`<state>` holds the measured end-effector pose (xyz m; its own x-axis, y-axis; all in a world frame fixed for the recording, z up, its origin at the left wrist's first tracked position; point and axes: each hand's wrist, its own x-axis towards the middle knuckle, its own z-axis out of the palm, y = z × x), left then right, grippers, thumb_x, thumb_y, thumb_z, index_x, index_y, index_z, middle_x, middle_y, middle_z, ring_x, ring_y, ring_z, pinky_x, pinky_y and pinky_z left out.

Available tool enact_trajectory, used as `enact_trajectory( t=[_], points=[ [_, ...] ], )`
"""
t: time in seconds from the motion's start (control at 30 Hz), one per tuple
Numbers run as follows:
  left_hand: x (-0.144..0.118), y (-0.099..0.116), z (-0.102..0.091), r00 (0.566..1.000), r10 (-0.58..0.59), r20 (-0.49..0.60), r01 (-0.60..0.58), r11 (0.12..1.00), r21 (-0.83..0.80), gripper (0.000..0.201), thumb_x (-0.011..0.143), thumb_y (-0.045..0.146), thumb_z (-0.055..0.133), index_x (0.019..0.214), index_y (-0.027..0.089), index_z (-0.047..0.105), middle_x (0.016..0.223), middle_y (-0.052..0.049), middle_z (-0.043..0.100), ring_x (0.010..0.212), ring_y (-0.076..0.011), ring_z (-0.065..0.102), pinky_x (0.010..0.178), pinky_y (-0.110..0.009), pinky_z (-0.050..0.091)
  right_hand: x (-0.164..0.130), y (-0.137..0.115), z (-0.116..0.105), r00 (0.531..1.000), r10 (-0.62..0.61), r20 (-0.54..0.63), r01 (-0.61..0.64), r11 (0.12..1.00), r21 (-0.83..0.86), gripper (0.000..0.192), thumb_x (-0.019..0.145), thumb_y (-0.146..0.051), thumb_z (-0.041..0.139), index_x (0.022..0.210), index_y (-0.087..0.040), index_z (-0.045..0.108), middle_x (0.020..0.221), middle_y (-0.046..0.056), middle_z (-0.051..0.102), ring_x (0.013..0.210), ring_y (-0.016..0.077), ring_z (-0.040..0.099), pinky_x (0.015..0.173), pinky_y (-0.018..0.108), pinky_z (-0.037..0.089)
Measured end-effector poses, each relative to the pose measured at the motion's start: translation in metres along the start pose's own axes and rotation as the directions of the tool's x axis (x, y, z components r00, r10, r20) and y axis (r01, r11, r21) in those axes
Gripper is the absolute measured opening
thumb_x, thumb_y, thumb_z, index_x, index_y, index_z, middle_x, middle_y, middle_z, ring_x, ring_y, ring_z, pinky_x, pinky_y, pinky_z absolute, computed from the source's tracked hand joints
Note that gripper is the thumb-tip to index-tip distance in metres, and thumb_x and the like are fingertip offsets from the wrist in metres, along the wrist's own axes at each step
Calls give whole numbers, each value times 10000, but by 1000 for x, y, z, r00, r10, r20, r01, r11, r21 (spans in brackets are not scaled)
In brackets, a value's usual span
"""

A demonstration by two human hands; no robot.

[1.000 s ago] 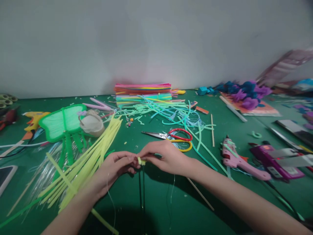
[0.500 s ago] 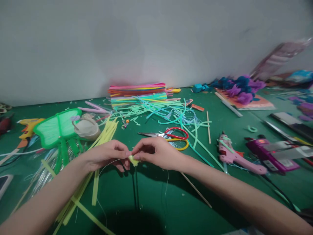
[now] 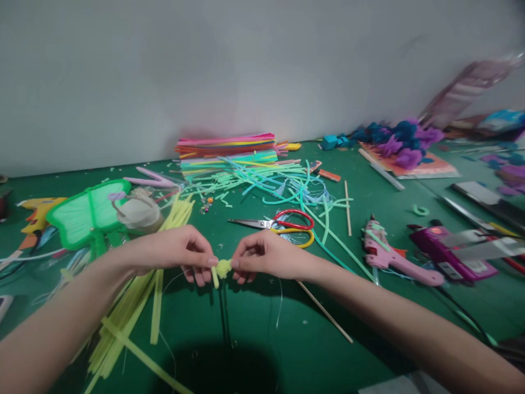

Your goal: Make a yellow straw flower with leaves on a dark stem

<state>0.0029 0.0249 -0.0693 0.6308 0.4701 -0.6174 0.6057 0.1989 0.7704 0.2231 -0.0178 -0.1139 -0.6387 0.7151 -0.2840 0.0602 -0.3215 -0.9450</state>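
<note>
Between my hands is a small fuzzy yellow piece (image 3: 223, 268), bent or coiled like pipe cleaner, with a short yellow end hanging at its left. My left hand (image 3: 186, 256) pinches its left side between thumb and fingertips. From the right, my right hand (image 3: 262, 256) grips it with thumb and index finger. A thin clear thread shows near each hand. Just behind my right hand lie scissors (image 3: 270, 223) with one red and one yellow handle. Long yellow pipe cleaners (image 3: 131, 309) lie in a bundle under and beside my left forearm.
A pile of coloured pipe cleaners (image 3: 227, 156) lies at the back. Leftward are a green butterfly-like shape (image 3: 88, 213) and a yellow glue gun (image 3: 39, 213). On the right sit a pink glue gun (image 3: 400, 262) and a purple device (image 3: 449, 254). A thin wooden stick (image 3: 326, 313) lies near my right forearm.
My hands have drawn slightly apart, and the yellow piece now shows more fully between them. The short end at its left has come into sight. The view has shifted slightly.
</note>
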Motion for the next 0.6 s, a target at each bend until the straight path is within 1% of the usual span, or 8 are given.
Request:
enact_trajectory(
  t=[0.1, 0.2, 0.27, 0.33, 0.47, 0.6],
  points=[
    [3, -3, 5, 994, 51, -96, -41, 993, 109, 172, 708, 375, 726, 678, 208, 758, 675, -58, 736, 648, -209, 687, 572, -224, 503, 2, 1, -1, 1000, 21, -7, -21, 999, 37, 271, 705, -380, 760, 780, -137, 666, 691, 21, 697, 611, 103, 656, 624, 229, 541],
    [5, -9, 12, 969, 143, -203, -87, 962, 260, 169, 747, 350, 680, 677, 211, 748, 643, -20, 709, 625, -171, 634, 552, -192, 433, 1, 4, -1, 1000, 24, -16, -23, 998, 55, 279, 712, -387, 749, 780, -127, 675, 695, 31, 701, 618, 102, 659, 638, 228, 543],
    [4, -13, 17, 951, 182, -250, -102, 948, 303, 180, 760, 342, 660, 677, 206, 745, 631, -8, 689, 593, -151, 586, 527, -189, 385, 1, 6, -1, 999, 32, -20, -30, 998, 60, 296, 708, -400, 749, 784, -123, 679, 699, 33, 704, 622, 101, 659, 647, 229, 544],
    [3, -17, 20, 941, 196, -276, -113, 950, 290, 185, 758, 344, 655, 676, 203, 744, 617, -4, 670, 572, -145, 553, 515, -195, 360, 0, 7, -1, 999, 41, -18, -40, 997, 59, 316, 697, -416, 755, 793, -124, 682, 707, 32, 708, 617, 102, 660, 654, 233, 547],
    [0, -22, 22, 928, 195, -318, -116, 961, 253, 183, 751, 341, 653, 680, 205, 754, 613, -5, 670, 597, -162, 560, 533, -205, 369, 0, 6, -1, 999, 51, -2, -51, 997, 64, 372, 685, -464, 755, 821, -124, 694, 752, 46, 720, 628, 107, 670, 663, 242, 555],
    [0, -23, 25, 925, 173, -337, -103, 971, 214, 188, 759, 346, 649, 685, 212, 758, 634, -8, 693, 609, -175, 589, 544, -212, 392, 2, 4, 3, 997, 52, -54, -49, 997, 61, 393, 681, -499, 747, 794, -126, 691, 734, 47, 714, 634, 113, 671, 648, 244, 557]
  ],
)
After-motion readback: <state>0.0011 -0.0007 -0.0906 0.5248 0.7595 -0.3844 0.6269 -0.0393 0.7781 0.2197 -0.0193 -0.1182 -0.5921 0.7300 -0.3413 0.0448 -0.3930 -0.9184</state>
